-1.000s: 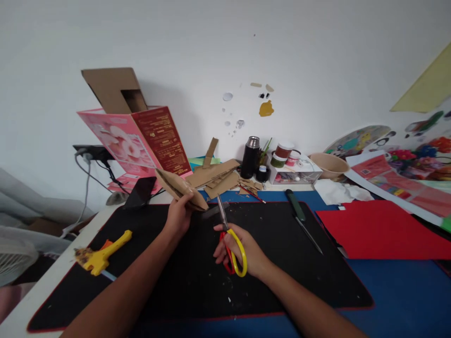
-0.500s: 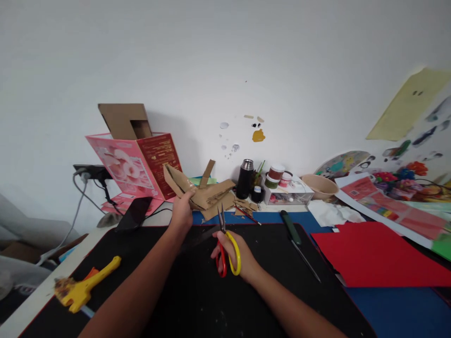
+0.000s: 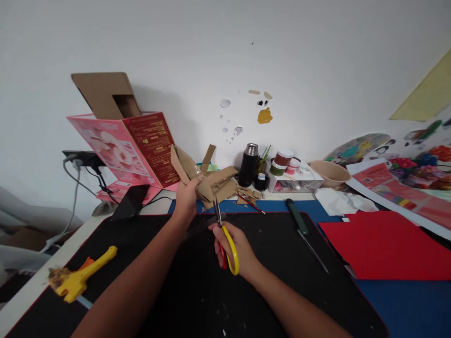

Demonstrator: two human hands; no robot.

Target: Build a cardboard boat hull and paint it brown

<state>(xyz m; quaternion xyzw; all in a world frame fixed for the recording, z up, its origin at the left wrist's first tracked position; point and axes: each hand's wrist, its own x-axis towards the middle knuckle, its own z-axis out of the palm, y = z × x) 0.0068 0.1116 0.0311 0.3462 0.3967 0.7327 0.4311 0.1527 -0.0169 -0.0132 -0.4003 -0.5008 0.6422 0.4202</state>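
With left hand (image 3: 186, 199), clamping folded cardboard (image 3: 185, 163) near the far edge of the black mat (image 3: 275, 281); with right hand (image 3: 243, 253), set apart, gripping scissors (image 3: 231, 244), pointed toward the cardboard. Apparently lining up a cut; probably calls for steady cardboard and open scissors.

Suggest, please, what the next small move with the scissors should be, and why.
Probably bring the scissors onto the edge of the folded cardboard: the left grip holds it, and the right grip has the scissors pointing toward it, tips apparently close.
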